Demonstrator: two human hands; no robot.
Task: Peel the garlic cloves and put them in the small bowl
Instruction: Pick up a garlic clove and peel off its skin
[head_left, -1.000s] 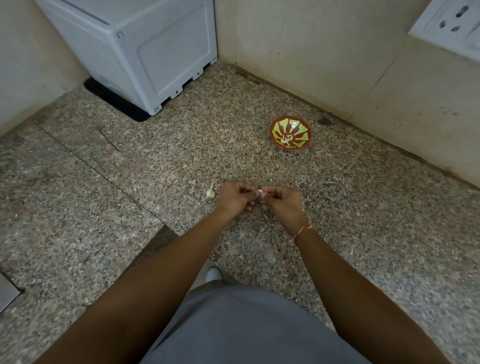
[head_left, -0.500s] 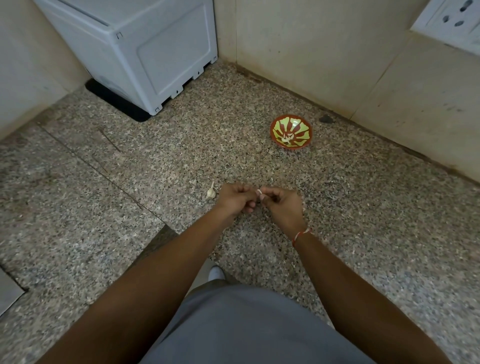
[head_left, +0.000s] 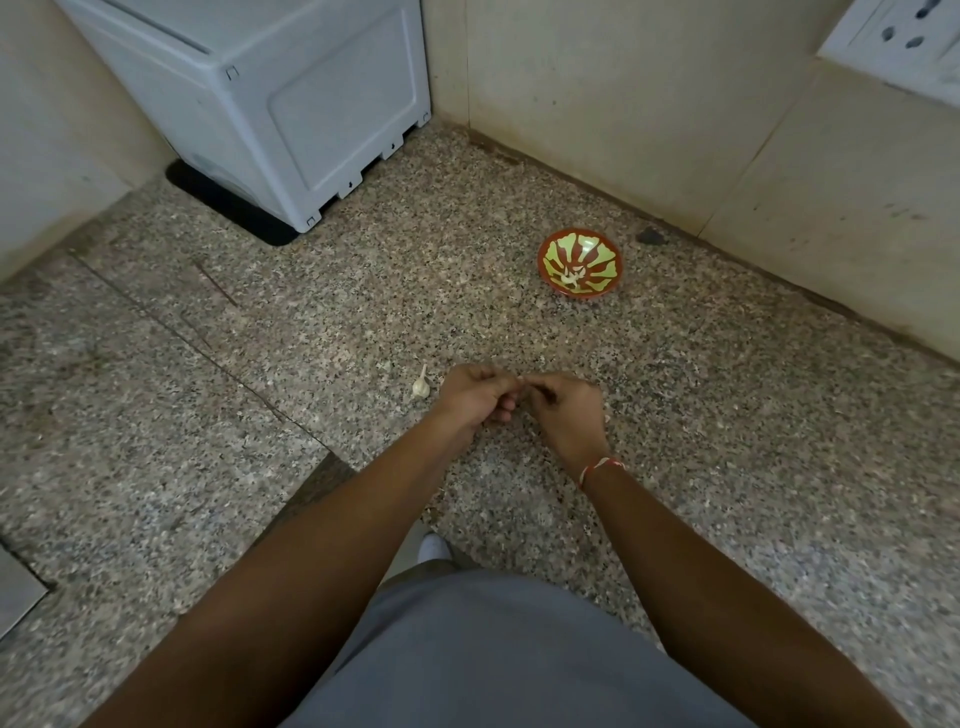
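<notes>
My left hand (head_left: 475, 395) and my right hand (head_left: 563, 410) meet fingertip to fingertip above the speckled granite counter. Together they pinch a small garlic clove (head_left: 521, 383), which the curled fingers almost hide. A piece of garlic bulb (head_left: 421, 385) with its stalk lies on the counter just left of my left hand. The small red bowl (head_left: 550, 244) with a yellow-green pattern stands farther back to the right, and a few peeled cloves (head_left: 571, 278) lie in it.
A grey-white appliance (head_left: 291, 98) stands at the back left on a black mat. Tiled walls close the corner behind the bowl, with a socket plate (head_left: 904, 41) at the top right. Bits of garlic skin (head_left: 385, 366) lie near the bulb.
My hands have closed in tighter on the clove, so less of it shows than before. They stay in the same spot on the counter.
</notes>
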